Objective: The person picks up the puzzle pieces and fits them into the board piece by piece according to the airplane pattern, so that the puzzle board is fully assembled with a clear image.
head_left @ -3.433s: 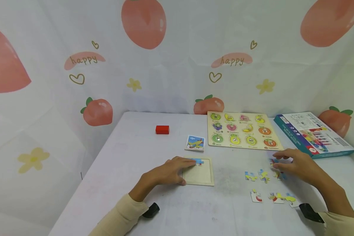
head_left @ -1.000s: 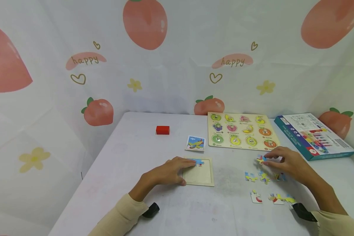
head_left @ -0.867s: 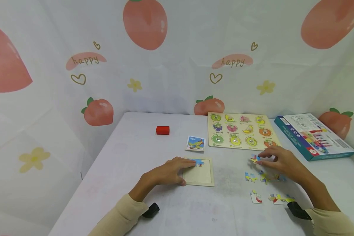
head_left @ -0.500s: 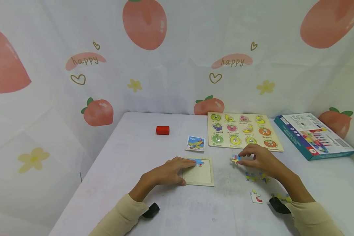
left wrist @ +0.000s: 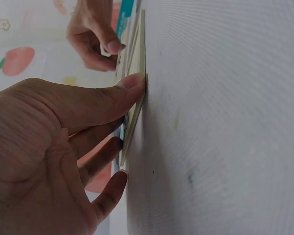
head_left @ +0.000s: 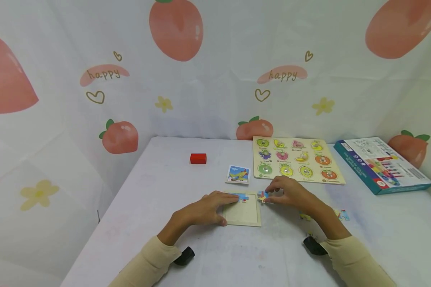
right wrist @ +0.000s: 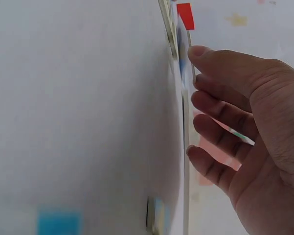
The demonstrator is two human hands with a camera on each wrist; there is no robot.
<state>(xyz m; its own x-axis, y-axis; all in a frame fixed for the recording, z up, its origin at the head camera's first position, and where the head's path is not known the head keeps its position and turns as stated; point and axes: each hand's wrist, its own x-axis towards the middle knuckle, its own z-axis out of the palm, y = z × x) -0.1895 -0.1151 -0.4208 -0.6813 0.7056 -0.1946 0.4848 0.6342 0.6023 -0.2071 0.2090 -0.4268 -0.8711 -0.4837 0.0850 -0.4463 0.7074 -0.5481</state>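
My left hand (head_left: 210, 207) holds the square wooden puzzle tray (head_left: 242, 216) by its left side, thumb at the near corner and fingers over the far part. In the left wrist view the thumb presses the tray's edge. A blue piece (head_left: 242, 197) lies along the tray's far edge, partly hidden by the fingers. My right hand (head_left: 291, 194) pinches a jigsaw piece (head_left: 262, 196) with blue, red and yellow print between thumb and index finger, right at the tray's far right corner. In the right wrist view that piece (right wrist: 190, 39) shows edge-on.
Loose jigsaw pieces (head_left: 343, 215) lie under and beside the right forearm, partly hidden. A picture card (head_left: 238, 174) with an airplane lies behind the tray. Farther back are a red block (head_left: 198, 158), a wooden fruit board (head_left: 339, 179) and a flat box (head_left: 384, 167).
My right hand has taken hold of a jigsaw piece at the right and carried it leftward to the tray's right edge. My left hand has stayed on the tray.
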